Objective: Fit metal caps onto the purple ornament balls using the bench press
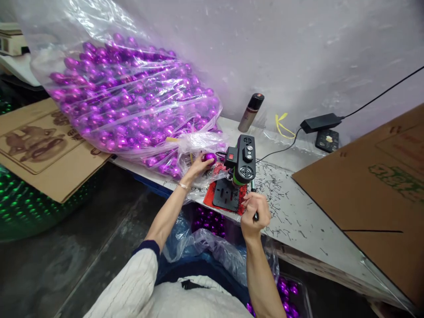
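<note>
Plastic bag (195,142) crowds the black machine (246,161), left fingers (207,163) pinching a ball (210,157), right fingers (251,206) clasping a handle (256,216).

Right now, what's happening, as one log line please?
left hand: holding purple ball | right hand: closed around dark handle | near both hands: black machine | beyond left hand: big plastic bag

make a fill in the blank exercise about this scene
1. The ____ hand holds a shiny ball.
2. The ____ hand grips a dark handle.
3. The many balls in the clear plastic bag are coloured ____.
4. The thin ribbon is coloured ____.

Missing words: left; right; purple; yellow.
</note>
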Action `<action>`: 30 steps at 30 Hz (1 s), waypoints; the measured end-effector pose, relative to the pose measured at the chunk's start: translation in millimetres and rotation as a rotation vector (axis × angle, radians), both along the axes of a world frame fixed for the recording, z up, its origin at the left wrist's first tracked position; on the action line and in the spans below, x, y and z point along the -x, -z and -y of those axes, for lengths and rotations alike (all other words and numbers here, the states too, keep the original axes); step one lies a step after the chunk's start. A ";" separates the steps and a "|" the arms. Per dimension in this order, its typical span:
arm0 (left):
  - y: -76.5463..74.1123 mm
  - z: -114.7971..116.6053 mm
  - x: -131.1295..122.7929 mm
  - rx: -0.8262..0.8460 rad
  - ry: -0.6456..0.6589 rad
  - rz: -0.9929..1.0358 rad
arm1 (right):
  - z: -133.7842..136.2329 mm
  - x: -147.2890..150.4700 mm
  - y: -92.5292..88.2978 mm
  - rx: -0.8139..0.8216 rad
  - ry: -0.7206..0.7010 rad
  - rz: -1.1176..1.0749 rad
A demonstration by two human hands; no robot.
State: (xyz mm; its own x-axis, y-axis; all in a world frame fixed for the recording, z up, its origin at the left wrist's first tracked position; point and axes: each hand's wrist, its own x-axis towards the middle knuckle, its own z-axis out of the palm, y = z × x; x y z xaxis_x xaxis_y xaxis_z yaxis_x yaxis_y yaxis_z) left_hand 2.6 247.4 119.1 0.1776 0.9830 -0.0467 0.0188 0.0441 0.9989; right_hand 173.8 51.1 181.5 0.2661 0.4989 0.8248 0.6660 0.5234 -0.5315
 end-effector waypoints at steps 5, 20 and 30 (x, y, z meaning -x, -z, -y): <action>1.1 71.2 21.5 0.269 0.070 0.332 | -4.6 2.6 -13.0 -0.003 0.014 -0.050; 2.4 134.4 -13.4 0.398 0.024 0.426 | -6.1 2.7 -28.3 0.003 0.013 -0.028; 25.6 128.5 -24.9 0.015 -0.073 0.035 | -4.9 2.2 -28.5 0.007 0.020 0.017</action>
